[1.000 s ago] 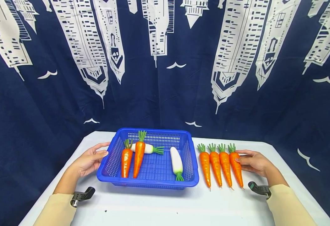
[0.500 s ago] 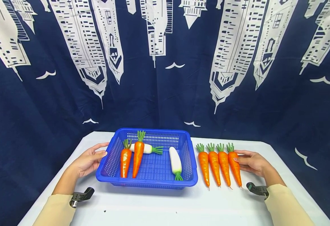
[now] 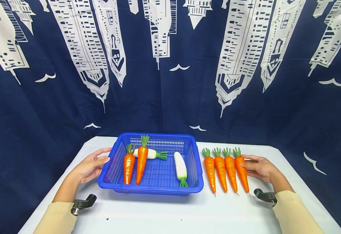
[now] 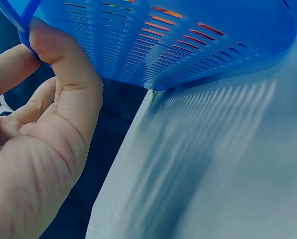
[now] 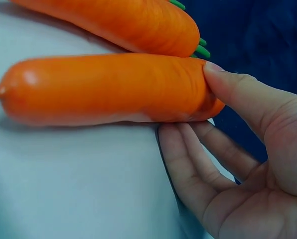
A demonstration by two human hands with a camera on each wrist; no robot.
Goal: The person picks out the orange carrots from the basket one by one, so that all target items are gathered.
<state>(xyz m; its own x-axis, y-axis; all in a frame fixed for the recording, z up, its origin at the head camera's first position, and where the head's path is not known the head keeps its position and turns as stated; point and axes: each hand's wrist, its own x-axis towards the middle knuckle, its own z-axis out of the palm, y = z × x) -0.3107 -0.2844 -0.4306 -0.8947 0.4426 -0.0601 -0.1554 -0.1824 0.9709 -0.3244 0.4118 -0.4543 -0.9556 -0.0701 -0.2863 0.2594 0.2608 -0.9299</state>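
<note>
Carrot [image 3: 243, 177] in right hand [image 3: 260, 168] — tip nearward, long axis slightly aslant

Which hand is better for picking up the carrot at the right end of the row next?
Probably the right hand: its thumb and fingers grip that carrot. The left hand pinches the blue basket by its rim, and the basket sits between it and the carrot.
</note>
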